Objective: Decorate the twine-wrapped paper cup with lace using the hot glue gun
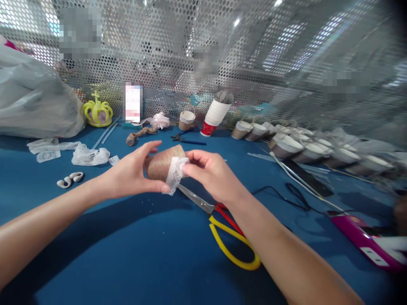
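A small cup wrapped in brown twine (160,164) lies on its side in the air above the blue table. My left hand (135,171) is closed round its left end, thumb below and fingers behind. A strip of white lace (174,174) covers part of the cup's right end and hangs down a little. My right hand (211,171) pinches the lace against that end between thumb and fingers. Under my right hand lie scissors (203,204) with one red and one yellow handle, their blades pointing up and left.
Lace pieces (90,154), white earbuds (70,180) and a phone (132,103) are on the left. Pliers (189,140), stacked paper cups (216,116) and a finished basket (186,120) stand behind. Several twine baskets (288,146), a glue stick, cables and a purple power strip (365,241) lie right.
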The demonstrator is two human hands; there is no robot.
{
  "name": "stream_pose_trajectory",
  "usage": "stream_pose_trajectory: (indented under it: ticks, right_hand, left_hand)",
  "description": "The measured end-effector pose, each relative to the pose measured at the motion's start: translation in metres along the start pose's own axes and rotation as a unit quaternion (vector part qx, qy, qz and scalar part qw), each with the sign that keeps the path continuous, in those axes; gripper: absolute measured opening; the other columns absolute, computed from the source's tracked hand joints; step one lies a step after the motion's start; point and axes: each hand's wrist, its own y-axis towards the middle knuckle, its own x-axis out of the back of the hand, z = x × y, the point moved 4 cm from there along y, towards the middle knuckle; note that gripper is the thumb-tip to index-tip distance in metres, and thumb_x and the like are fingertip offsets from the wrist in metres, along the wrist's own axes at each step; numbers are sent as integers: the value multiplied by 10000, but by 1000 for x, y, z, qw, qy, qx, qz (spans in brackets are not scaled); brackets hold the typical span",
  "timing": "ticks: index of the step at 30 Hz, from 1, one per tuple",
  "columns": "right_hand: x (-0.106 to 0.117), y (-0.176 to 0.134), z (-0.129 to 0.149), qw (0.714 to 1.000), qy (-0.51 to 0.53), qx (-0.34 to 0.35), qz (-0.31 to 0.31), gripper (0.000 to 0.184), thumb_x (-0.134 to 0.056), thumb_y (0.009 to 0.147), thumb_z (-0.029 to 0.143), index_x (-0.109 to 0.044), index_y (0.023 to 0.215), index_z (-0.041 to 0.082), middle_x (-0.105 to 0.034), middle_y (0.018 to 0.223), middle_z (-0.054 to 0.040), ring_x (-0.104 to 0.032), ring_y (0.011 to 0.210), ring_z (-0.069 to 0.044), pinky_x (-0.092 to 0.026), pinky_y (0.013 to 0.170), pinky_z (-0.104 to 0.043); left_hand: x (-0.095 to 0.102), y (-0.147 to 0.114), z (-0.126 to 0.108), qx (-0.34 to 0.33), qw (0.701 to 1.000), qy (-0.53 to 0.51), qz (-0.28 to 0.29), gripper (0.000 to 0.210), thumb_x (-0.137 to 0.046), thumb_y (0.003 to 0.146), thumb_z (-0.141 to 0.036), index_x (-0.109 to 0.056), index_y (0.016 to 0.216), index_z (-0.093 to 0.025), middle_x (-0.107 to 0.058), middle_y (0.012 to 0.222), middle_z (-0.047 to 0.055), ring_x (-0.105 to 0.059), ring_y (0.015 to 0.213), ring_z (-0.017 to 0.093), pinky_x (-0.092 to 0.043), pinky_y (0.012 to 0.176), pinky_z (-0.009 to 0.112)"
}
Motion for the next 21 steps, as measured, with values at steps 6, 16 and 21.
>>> stream_pose_trajectory:
  ticks: [6, 16, 21]
  right_hand:
    - [10, 6, -12, 980, 154, -82, -98, 74, -582, 591, 239, -544, 582, 176, -486, 546, 37, -430, 541, -100, -334, 540, -253]
    - [1, 0, -4, 971, 211, -98, -53, 84, -588, 579, 229, -521, 559, 182, -501, 569, 28, -456, 585, -114, -363, 589, -261]
    - [-3, -6, 0, 991, 114, -67, -12, 82, -594, 649, 239, -552, 641, 169, -540, 629, 20, -472, 607, -113, -382, 616, -263]
  left_hand:
    - [-21, -18, -18, -283, 892, 313, -165, 648, -684, 714, -286, -380, 1286, -311, -350, 1414, 120, -323, 1289, 329, -263, 1032, 521]
    - [-28, -24, 0, -344, 856, 292, -253, 440, -618, 773, -137, -525, 1107, -407, -496, 1286, -1, -408, 1223, 221, -272, 1027, 443]
    - [-20, -32, -21, -372, 863, 241, -242, 250, -626, 759, -143, -604, 925, -329, -574, 1187, 14, -466, 1121, 213, -354, 964, 434]
